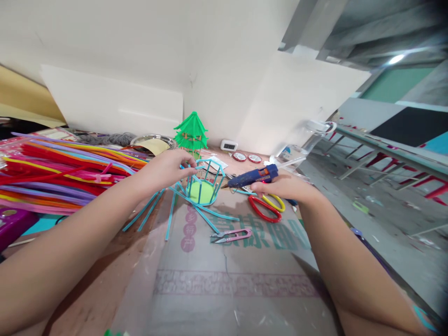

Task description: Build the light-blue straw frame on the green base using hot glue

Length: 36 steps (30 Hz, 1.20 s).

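My left hand (177, 164) is closed, thumb and fingers pinched on the upper left rim of a small cage-like frame (221, 173) of blue pipe cleaners. The frame stands upright on a round, light green base (203, 192). My right hand (280, 184) grips a dark blue hot glue gun (254, 177), its nozzle pointing left close to the frame's right side. Loose blue pipe cleaners (170, 217) lie around the frame's foot. In front of it rest pink thread snips (233, 235). Red-handled scissors (264, 212) lie beneath the glue gun, near a yellow handle (275, 203).
Bundles of coloured pipe cleaners (63, 172) cover the table's left side. Behind the frame stands a green tiered roof model (191, 130). A small white digital clock (229, 145) and red-rimmed round discs (247, 157) sit by the wall. Printed plastic sheeting (224, 280) covers the near table.
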Each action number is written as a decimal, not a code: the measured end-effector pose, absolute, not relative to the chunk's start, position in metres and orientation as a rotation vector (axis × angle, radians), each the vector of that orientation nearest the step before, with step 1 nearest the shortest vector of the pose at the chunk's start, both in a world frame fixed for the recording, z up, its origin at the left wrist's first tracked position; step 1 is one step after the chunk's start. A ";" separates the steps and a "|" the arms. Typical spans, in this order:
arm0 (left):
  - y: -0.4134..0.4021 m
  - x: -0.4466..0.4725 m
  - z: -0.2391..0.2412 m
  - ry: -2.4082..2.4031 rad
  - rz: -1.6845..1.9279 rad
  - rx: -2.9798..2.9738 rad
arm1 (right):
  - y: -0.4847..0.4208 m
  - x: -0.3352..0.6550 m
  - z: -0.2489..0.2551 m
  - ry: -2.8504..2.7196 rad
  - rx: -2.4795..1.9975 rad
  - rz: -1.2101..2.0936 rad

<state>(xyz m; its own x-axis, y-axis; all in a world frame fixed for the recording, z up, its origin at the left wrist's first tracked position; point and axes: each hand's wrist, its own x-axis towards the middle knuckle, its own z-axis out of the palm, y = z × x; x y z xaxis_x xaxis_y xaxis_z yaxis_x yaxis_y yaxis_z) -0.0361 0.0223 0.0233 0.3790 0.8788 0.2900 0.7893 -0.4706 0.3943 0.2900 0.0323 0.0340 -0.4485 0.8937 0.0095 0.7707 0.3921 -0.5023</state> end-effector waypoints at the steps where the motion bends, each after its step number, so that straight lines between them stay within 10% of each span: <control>1: 0.022 -0.036 0.023 1.501 0.694 2.442 | 0.032 0.290 0.035 -2.393 -1.437 0.660; 36: 0.003 -0.041 0.048 1.467 0.924 2.460 | 0.121 0.292 -0.011 -2.030 -1.968 0.124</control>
